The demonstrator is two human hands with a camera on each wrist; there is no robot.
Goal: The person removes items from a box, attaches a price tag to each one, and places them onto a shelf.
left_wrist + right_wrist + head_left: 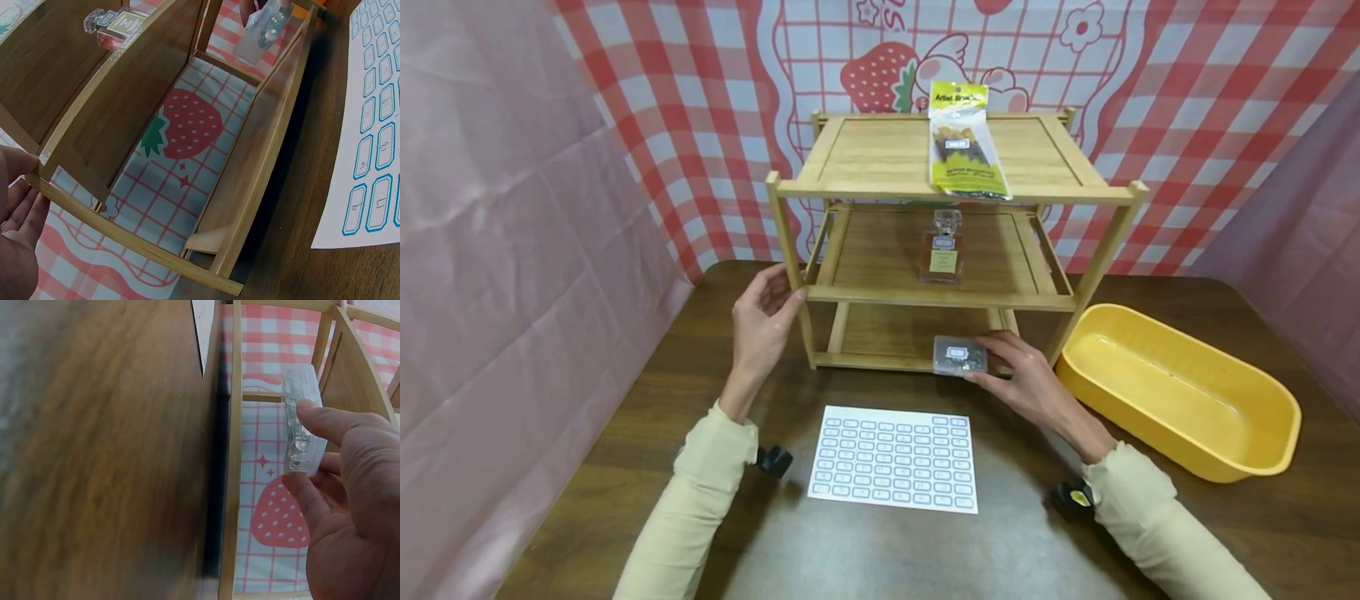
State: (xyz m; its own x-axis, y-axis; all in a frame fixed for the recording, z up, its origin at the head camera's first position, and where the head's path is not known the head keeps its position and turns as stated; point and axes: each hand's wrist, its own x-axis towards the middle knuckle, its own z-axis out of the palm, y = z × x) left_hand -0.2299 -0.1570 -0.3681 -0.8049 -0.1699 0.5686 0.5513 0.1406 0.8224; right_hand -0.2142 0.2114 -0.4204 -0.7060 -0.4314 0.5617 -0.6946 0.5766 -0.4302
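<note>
A three-tier wooden shelf (pixel 925 296) stands at the back of the table. My left hand (pixel 763 321) grips its left front post at the middle tier; in the left wrist view the thumb presses the corner and the fingers curl behind. My right hand (pixel 1026 379) pinches a small clear plastic box (pixel 958 356) at its right side, in front of the bottom tier. Small shiny metallic pieces lie inside the box (pixel 301 425), and a label sits on its face. On the middle tier is a labelled perfume bottle (pixel 942 254). A packet of artist brushes (pixel 967 154) lies on the top tier.
A white sheet of blue-bordered labels (pixel 892 458) lies in front of the shelf. To the right sits a yellow plastic basin (pixel 1180 392), close to the shelf's right post. Behind hangs a red-and-white checked cloth (pixel 700 100) with strawberry prints.
</note>
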